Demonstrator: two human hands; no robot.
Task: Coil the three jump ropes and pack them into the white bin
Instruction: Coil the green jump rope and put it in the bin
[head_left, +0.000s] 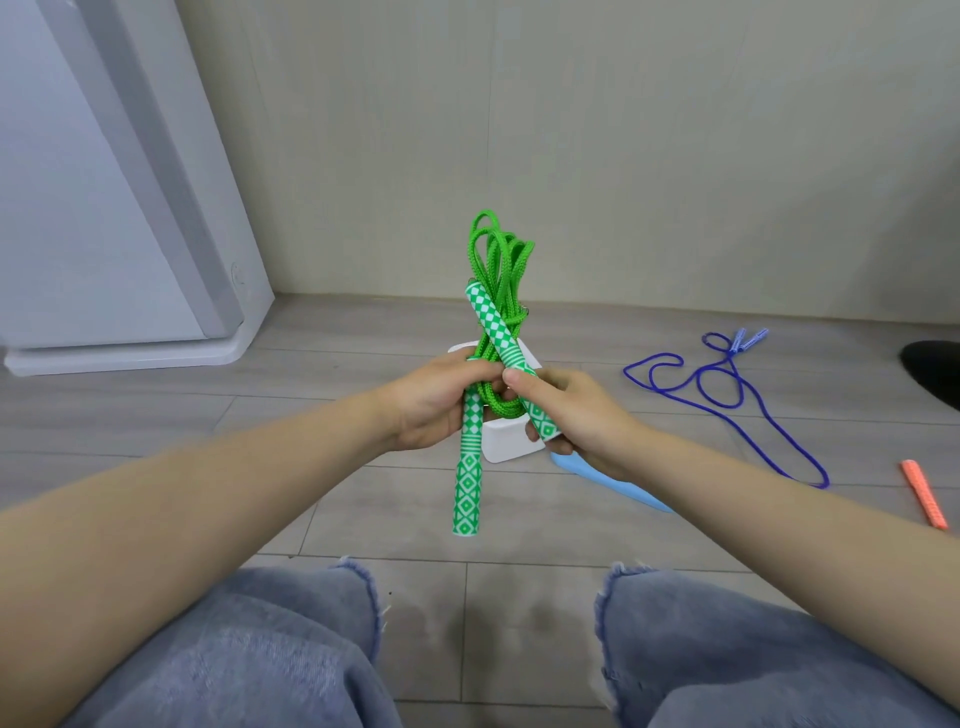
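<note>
Hands meet in front of me, over the floor where I sit with my knees in faded jeans at the bottom of the view. My left hand (436, 402) is closed around the gathered middle of the green jump rope (498, 270), whose loops stand up above my fist, and one green-and-white patterned handle (467, 483) hangs down from that fist. My right hand (576, 415) is wrapped around the second patterned handle (501, 332), which slants up and to the left across the loops, my thumb pressed near the bundle. I judge this to be the coiling step for the first rope — the loops are gathered, but the bundle is not yet in the white bin (506, 441), which sits on the floor directly behind and below my hands, mostly hidden by them. The next move, as I read it, calls for securing or tidying the loops and both handles so nothing springs loose, then lowering the bundle into the bin. Counting ropes: one green in my grip, one blue rope (769, 415) lying loose and uncoiled on the floor to my right, its pale blue handles at the far end, and one orange handle (924, 493) at the right edge, its cord out of view — three in all, with one bin. A light blue object (618, 486) lies just beside the bin, under my right wrist; I cannot tell what it is.
</note>
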